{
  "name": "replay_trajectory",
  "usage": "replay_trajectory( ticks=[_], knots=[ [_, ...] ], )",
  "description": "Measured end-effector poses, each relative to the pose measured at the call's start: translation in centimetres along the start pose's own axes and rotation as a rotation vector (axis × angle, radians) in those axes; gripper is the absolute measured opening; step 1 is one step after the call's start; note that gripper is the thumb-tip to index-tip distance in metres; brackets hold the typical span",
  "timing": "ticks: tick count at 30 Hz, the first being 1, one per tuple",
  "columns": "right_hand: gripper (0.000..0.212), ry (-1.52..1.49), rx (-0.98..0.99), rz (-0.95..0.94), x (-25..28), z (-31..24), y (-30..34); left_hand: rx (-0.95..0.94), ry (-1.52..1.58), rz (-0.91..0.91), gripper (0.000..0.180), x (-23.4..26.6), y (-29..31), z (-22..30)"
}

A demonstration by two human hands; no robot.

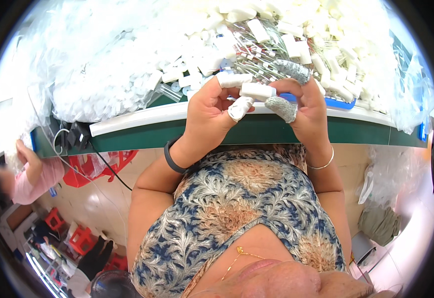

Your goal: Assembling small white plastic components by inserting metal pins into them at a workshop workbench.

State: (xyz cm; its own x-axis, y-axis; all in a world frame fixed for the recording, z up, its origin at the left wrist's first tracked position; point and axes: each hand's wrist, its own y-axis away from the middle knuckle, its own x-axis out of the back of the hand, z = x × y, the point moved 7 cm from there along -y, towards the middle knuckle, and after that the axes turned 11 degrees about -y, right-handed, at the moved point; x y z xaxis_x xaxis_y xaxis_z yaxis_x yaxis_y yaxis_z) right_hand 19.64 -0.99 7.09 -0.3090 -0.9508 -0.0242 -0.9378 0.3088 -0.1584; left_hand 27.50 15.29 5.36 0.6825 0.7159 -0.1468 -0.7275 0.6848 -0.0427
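A small white plastic cylinder (256,91) is held between my two hands, just above the front edge of the table. My left hand (208,109), with white wrapping on its thumb and forefinger, closes round the left end. At the other end, the fingers of my right hand (306,102) are closed, grey knitted covers on the thumb and forefinger. Beyond the hands lies a blue tray (343,104) with many thin metal-stemmed pieces (259,59) and more white cylinders (291,44).
A heap of small translucent white parts (98,84) covers the table's left side, with clear plastic bags (408,89) at the right. A black adapter (79,135) with cables is at the left edge. Another person's arm (31,159) and red stools (81,241) are farther left.
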Motion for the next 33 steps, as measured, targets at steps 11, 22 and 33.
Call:
replay_trajectory(
  ticks=[11,22,33],
  knots=[
    [0.039,0.514,0.276,-0.147,-1.8,-3.2,-0.3,-0.306,-0.965,0.119,0.023,4.6,0.3,5.2],
    [0.038,0.433,0.207,-0.066,-1.2,-2.7,-0.5,-0.274,-1.712,-0.205,0.026,9.4,0.9,5.5],
    [0.032,0.294,0.532,-0.119,-3.5,-4.2,-0.2,-0.226,-0.736,-0.358,0.031,2.9,0.5,5.2]
  ],
)
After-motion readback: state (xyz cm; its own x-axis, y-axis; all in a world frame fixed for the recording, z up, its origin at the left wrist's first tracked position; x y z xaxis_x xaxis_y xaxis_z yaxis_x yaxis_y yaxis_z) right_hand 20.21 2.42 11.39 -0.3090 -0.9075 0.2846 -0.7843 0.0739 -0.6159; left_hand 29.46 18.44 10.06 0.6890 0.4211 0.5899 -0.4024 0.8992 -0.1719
